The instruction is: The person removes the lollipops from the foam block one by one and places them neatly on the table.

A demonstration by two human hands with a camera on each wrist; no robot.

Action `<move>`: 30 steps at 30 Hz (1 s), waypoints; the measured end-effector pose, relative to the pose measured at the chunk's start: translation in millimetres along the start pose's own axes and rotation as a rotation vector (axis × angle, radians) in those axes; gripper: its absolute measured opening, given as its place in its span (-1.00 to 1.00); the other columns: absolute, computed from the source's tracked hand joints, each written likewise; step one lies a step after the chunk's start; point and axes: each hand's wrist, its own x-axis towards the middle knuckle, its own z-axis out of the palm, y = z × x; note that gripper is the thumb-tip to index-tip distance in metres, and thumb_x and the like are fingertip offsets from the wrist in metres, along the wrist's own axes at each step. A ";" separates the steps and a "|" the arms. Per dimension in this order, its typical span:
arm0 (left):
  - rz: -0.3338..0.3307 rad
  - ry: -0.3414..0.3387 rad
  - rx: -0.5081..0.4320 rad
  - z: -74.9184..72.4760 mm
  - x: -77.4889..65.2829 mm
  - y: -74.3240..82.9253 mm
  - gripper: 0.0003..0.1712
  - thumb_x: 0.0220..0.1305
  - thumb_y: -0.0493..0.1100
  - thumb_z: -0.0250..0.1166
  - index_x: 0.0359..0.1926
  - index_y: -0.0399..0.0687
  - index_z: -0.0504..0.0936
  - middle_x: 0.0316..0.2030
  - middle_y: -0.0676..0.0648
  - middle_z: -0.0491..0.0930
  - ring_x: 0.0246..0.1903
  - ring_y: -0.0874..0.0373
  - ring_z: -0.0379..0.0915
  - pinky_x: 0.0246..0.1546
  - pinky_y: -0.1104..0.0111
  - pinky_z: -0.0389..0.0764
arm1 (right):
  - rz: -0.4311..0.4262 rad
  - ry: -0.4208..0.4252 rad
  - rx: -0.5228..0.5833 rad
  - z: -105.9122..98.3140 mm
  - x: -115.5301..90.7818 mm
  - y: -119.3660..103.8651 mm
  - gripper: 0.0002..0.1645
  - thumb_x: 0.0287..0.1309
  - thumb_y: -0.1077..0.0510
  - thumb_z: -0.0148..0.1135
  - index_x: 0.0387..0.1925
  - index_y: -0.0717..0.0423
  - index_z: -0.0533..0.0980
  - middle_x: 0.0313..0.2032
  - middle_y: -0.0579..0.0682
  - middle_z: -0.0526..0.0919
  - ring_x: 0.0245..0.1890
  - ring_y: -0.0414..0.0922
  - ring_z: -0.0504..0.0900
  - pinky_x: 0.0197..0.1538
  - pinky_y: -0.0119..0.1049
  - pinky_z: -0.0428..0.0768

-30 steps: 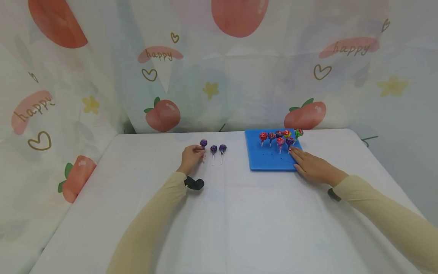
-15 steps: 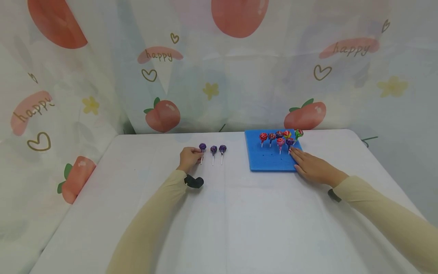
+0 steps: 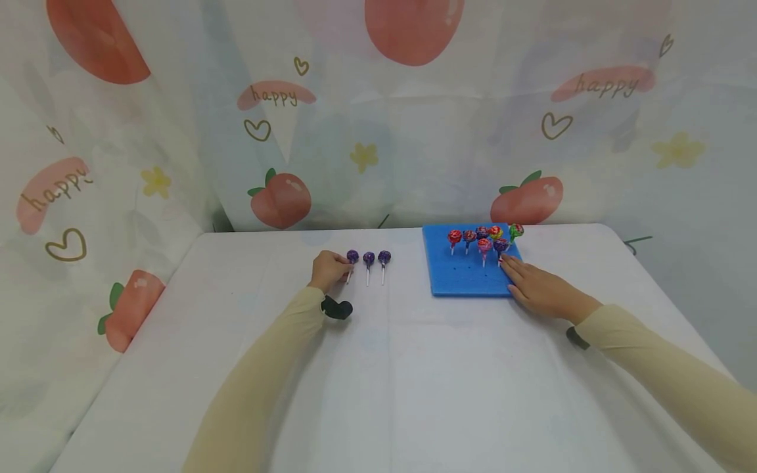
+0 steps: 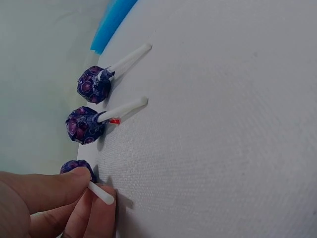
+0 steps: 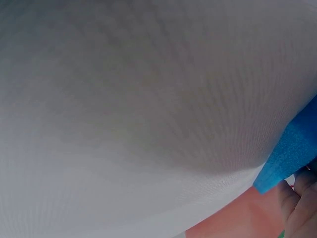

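My left hand [image 3: 331, 270] pinches a purple-wrapped lollipop [image 3: 352, 256] between thumb and fingers, just under its head. In the left wrist view the white stick [image 4: 101, 193] pokes out past the fingers, close over the table. Two matching purple lollipops, a middle one [image 3: 369, 258] and a right one [image 3: 384, 256], lie side by side to its right, sticks toward me. My right hand [image 3: 541, 289] rests on the right edge of a blue foam board [image 3: 443, 276], fingers extended, fingertips right by the stick of an upright purple lollipop [image 3: 501, 246].
Several lollipops stand upright in the board, among them a red one [image 3: 455, 236], a pink one [image 3: 484, 246] and a green one [image 3: 516, 230]. Small holes show in the board's front half. A white cloth [image 3: 378, 381] covers the table, and a printed curtain [image 3: 402, 144] hangs behind.
My left hand has lowered the lollipop toward the table, its head coming level with the two beside it, then shifted slightly right. The right hand and board have stayed put.
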 end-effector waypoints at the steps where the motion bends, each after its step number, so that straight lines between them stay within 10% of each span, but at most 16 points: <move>1: 0.000 0.000 0.006 -0.2 -0.3 0.5 -0.80 0.11 -0.25 0.36 -0.23 -0.27 0.67 -0.27 -0.21 0.68 -0.58 0.31 0.44 -0.56 0.59 0.45 | -0.001 0.001 -0.002 -0.2 0.0 -0.1 -0.26 0.37 0.02 -0.11 0.37 0.41 0.01 0.41 0.37 -0.03 0.40 0.29 -0.01 0.37 0.16 0.10; 30: 0.004 -0.060 0.006 -6.5 0.1 0.9 -0.80 0.12 -0.27 0.35 -0.25 -0.33 0.69 -0.36 -0.24 0.71 -0.69 0.34 0.47 -0.60 0.61 0.51 | 0.014 -0.012 0.007 -1.0 0.6 -1.9 -0.25 0.36 0.01 -0.10 0.37 0.40 0.01 0.41 0.37 -0.03 0.41 0.30 -0.03 0.38 0.17 0.09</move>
